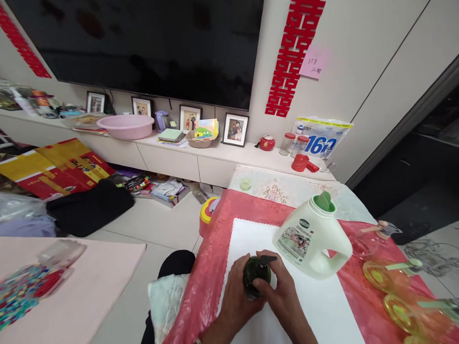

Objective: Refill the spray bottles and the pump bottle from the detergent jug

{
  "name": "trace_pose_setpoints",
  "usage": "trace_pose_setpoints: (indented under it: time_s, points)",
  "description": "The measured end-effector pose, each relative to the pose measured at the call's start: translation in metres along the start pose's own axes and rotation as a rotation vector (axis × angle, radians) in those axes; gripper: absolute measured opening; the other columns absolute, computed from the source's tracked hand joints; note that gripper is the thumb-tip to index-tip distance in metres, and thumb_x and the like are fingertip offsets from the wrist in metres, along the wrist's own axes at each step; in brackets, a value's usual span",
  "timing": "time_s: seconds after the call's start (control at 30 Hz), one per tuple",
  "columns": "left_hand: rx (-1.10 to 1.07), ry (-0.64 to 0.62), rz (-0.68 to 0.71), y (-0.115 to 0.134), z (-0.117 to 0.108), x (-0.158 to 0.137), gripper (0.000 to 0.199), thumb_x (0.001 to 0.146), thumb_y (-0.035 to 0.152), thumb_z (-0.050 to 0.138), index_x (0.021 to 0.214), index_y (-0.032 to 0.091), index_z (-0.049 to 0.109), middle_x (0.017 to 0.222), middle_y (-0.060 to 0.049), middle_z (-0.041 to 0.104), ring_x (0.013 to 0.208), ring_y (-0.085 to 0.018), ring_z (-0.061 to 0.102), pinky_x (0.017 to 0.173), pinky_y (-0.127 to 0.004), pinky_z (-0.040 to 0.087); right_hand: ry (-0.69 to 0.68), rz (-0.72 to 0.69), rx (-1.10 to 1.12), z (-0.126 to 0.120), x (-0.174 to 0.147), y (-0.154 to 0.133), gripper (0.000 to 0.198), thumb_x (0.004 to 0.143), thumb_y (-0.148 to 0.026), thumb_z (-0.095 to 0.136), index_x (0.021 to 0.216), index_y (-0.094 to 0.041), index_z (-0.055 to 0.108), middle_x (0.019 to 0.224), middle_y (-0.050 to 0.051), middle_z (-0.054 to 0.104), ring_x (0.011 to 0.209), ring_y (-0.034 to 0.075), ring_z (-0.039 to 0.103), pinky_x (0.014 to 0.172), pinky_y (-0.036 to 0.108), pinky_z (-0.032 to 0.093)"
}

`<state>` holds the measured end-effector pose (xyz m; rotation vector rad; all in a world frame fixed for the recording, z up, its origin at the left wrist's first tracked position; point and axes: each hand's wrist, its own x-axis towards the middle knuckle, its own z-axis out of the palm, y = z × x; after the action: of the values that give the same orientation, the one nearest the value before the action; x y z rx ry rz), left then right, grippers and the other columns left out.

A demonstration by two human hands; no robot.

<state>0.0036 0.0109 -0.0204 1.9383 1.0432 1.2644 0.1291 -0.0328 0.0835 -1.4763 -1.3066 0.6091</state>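
My left hand (pixel 236 291) is wrapped around a small dark green pump bottle (pixel 251 277) that stands over the white sheet (pixel 250 231). My right hand (pixel 280 288) closes on the top of the same bottle, its thumb and fingers around the black pump head (pixel 268 261). Just beyond my hands stands a pale green detergent jug (pixel 309 239) without its cap, a green pouring spout (pixel 324 201) in its mouth. A small pale green cap (pixel 245 184) rests on the flowered cloth at the table's far end.
Clear yellow-tinted bottles with pump tops (pixel 379 276) lie along the right edge of the red table cover (pixel 241 204). To the left, a pink table (pixel 105 291) bears colourful beads (pixel 19 294). A pink basin (pixel 126 126) and framed photos stand on the low cabinet.
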Motion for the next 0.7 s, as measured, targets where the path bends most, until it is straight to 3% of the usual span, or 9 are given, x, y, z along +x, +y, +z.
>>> trace_pose_setpoints:
  time_s: [0.17,0.33,0.47,0.6,0.7]
  points:
    - [0.006,0.017,0.008,0.003,-0.001,0.002,0.084,0.068,0.03,0.077,0.143,0.023,0.04,0.131,-0.014,0.065,0.118,-0.034,0.067,0.099,-0.054,0.059,0.09,0.058,0.071,0.009,0.004,-0.004,0.037,0.081,-0.029,0.069,0.116,-0.019,0.07,0.116,0.008,0.068,0.11,0.023,0.065,0.098,0.036,0.056]
    - [-0.026,-0.093,-0.065,-0.001,-0.006,0.003,0.094,0.061,0.032,0.083,0.143,0.022,0.039,0.133,-0.015,0.063,0.122,-0.036,0.064,0.101,-0.056,0.057,0.088,0.011,0.277,-0.004,0.011,-0.018,0.04,0.089,-0.034,0.068,0.127,-0.02,0.064,0.119,0.009,0.069,0.117,0.025,0.064,0.102,0.042,0.055]
    - [-0.023,-0.111,-0.08,-0.004,-0.008,0.002,0.091,0.063,0.031,0.082,0.143,0.02,0.04,0.135,-0.016,0.06,0.124,-0.036,0.062,0.105,-0.056,0.053,0.236,-0.076,0.401,-0.029,0.008,-0.045,0.037,0.095,-0.033,0.066,0.13,-0.024,0.062,0.126,0.009,0.066,0.114,0.024,0.066,0.098,0.043,0.057]
    - [-0.008,-0.145,-0.099,0.0,-0.011,0.003,0.091,0.064,0.031,0.081,0.144,0.019,0.039,0.137,-0.016,0.058,0.126,-0.035,0.06,0.107,-0.055,0.052,0.523,-0.149,0.458,-0.069,-0.007,-0.067,0.034,0.091,-0.024,0.072,0.124,-0.022,0.067,0.125,0.01,0.065,0.107,0.021,0.067,0.096,0.039,0.056]
    - [-0.015,-0.175,-0.118,0.002,-0.012,0.004,0.092,0.064,0.032,0.082,0.144,0.02,0.038,0.139,-0.015,0.056,0.128,-0.034,0.059,0.107,-0.054,0.052,0.664,-0.039,0.291,-0.106,-0.025,-0.055,0.039,0.082,-0.028,0.08,0.118,-0.02,0.069,0.125,0.011,0.065,0.108,0.023,0.067,0.095,0.038,0.056]
